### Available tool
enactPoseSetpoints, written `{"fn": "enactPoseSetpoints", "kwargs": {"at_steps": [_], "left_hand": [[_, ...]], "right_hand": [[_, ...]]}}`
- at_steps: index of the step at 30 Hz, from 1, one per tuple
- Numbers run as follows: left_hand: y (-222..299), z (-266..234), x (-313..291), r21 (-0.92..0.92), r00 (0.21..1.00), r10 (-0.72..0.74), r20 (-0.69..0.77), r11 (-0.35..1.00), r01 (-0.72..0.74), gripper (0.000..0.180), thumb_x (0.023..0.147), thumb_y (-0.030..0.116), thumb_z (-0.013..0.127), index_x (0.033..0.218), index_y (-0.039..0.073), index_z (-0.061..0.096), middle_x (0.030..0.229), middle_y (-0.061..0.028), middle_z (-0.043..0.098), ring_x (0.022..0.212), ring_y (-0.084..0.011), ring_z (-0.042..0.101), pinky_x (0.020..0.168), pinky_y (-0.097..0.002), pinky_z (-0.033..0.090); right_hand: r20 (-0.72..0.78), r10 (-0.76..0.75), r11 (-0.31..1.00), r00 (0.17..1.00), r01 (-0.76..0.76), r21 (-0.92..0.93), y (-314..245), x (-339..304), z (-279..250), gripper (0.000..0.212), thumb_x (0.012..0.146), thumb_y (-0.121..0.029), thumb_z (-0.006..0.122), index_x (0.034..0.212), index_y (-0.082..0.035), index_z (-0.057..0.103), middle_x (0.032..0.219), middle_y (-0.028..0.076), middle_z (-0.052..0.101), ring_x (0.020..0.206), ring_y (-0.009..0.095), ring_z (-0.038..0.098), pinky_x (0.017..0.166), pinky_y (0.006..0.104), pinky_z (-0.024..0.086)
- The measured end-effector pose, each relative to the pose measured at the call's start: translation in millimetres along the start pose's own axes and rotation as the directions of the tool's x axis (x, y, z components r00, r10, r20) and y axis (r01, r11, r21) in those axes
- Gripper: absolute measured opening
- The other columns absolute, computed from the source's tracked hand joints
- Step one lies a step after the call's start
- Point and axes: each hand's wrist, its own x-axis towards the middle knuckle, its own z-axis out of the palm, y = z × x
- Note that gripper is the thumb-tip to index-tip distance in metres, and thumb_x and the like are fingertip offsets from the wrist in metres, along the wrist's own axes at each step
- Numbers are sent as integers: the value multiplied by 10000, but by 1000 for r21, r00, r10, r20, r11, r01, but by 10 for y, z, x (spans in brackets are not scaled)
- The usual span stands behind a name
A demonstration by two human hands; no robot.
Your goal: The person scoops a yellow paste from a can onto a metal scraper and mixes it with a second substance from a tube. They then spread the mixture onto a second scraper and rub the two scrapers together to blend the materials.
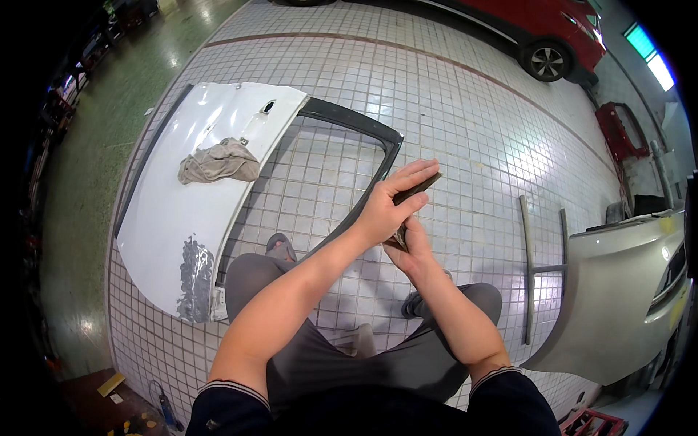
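Observation:
A dark, flat, strip-like piece (418,190) is held between my two hands, in front of my knees. My left hand (387,207) lies along its upper part, fingers stretched out and the thumb on the other side. Lower down, my right hand (414,251) grips the near end, its fingers partly hidden. The exact kind of this piece does not show. To the left, a white car door (163,211) with a black window frame (345,116) lies flat. A crumpled grey-beige rag (219,161) rests on the door. Near its lower edge is a rough grey patch (195,280).
A red car (502,18) stands at the far side. On the right are a metal stand (528,276), a silver-beige body panel (603,283) and a red frame part (622,131). A cluttered brown surface (87,400) sits at lower left. White tile flooring (472,211) surrounds my feet.

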Motion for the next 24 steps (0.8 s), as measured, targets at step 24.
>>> {"fn": "enactPoseSetpoints", "kwargs": {"at_steps": [24], "left_hand": [[-176,-144,27,-206,979,-203,-10,959,196,520,991,59,406,1506,17,464,1574,-90,447,1462,-184,377,1197,-306,271]], "right_hand": [[-91,33,976,995,-12,216,228,192,-38,255,1047,-186,540,1292,-117,528,1200,43,638,1097,179,627,958,354,518]]}}
